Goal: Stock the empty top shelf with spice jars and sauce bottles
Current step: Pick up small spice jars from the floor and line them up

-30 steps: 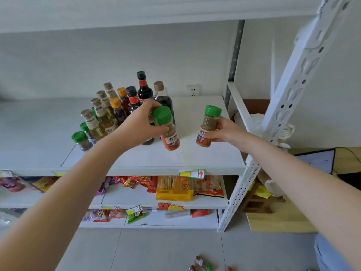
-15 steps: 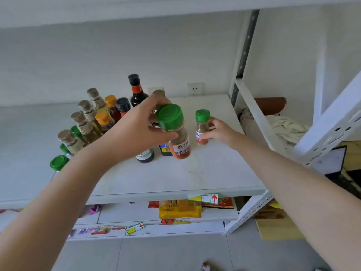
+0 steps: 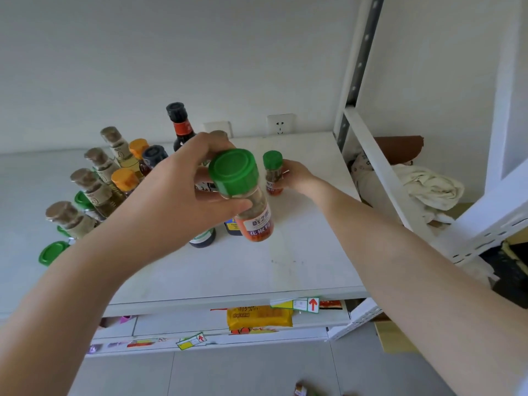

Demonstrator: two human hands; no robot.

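Observation:
My left hand (image 3: pixel 174 195) grips a green-capped spice jar (image 3: pixel 251 207) with an orange label, held tilted above the white top shelf (image 3: pixel 300 252). Farther back, my right hand (image 3: pixel 294 175) holds a second green-capped spice jar (image 3: pixel 273 172) upright, its base at or just above the shelf surface. Rows of sauce bottles (image 3: pixel 114 172) with brown, orange and black caps stand on the shelf's left half, partly hidden behind my left hand. A tall dark bottle (image 3: pixel 180 124) rises at the back.
Green-capped jars (image 3: pixel 53 251) stand at the shelf's left front. White shelf uprights (image 3: pixel 380 172) frame the right side, with crumpled cloth (image 3: pixel 428 190) beyond. Snack packets (image 3: pixel 258 317) fill the lower shelves. A wall socket (image 3: pixel 280 124) sits behind the shelf.
My right hand has carried its jar back and down from the shelf's front towards the bottles. My left hand with its jar has stayed in front of the bottles. The camera moved closer.

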